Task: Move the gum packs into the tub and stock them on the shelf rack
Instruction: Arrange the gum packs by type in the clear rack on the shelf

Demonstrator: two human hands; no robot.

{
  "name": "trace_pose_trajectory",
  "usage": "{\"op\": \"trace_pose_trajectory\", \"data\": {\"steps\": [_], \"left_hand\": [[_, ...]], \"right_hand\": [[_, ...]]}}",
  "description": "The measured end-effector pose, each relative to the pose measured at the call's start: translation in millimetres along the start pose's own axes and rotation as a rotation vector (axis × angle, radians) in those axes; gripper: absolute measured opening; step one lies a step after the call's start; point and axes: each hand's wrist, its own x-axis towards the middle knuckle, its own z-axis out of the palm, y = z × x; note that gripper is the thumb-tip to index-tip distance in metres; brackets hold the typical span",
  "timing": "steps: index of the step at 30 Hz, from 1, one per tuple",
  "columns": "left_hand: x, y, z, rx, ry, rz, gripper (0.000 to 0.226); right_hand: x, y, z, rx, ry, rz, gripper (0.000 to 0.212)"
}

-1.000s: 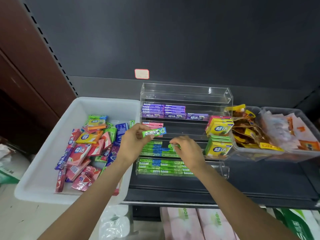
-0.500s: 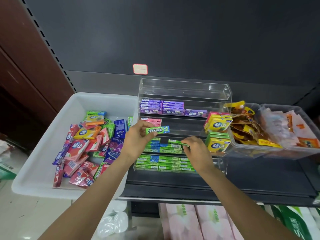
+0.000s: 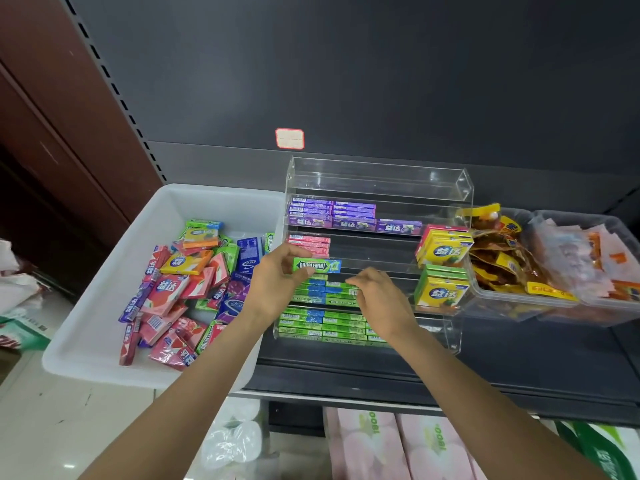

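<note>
While left hand [image 3: 277, 278] pinches green gum pack [image 3: 317, 265] above rack [image 3: 377, 188] tier, right hand [image 3: 375, 299] rests curled fingers on stacked green packs [image 3: 329, 292] just below; grasp unclear. Tub [image 3: 104, 306] left of grip.

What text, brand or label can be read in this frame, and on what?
"DOUBLEMINT": green gum pack held by the left hand.
"DOUBLEMINT": green packs on the rack's lower tiers.
"益达": yellow boxes, purple packs.
Red-bordered tag: unreadable.

A shop: dark retail shelving [image 3: 346, 81], price tag [image 3: 290, 138], acrylic display rack [image 3: 464, 188] (gum-stocked).
</note>
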Motion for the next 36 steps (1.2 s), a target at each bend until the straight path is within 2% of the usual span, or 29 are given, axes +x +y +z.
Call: {"op": "trace_pose_trajectory", "data": {"steps": [5, 9, 11, 16, 20, 24, 30, 36], "left_hand": [[1, 3, 2, -0.002, -0.020, -0.002, 0.018], [0, 10, 15, -0.051, -0.075, -0.012, 0.023], [-1, 15, 28, -0.079, -0.107, -0.015, 0.022], [2, 18, 44, 0.035, -0.148, -0.033, 0.024], [-1, -5, 39, 0.495, -0.102, 0.088, 0.029], [-3, -16, 36, 0.845, -0.230, 0.177, 0.047], [-3, -17, 32, 0.987, -0.321, 0.184, 0.063], [-2, -13, 31, 0.983, -0.342, 0.196, 0.065]], "right_hand": [[-4, 2, -8, 0.084, 0.073, 0.004, 0.036], [-7, 4, -18, 0.634, 0.182, 0.108, 0.033], [-10, 6, -22, 0.790, 0.177, 0.146, 0.031], [-15, 24, -23, 0.729, 0.230, 0.159, 0.015], [-15, 33, -20, 0.551, 0.318, 0.199, 0.014], [-12, 31, -11, 0.446, 0.324, 0.185, 0.015], [-6, 22, -1, 0.330, 0.304, 0.183, 0.017], [-5, 14, 6, 0.318, 0.256, 0.203, 0.032]]}}
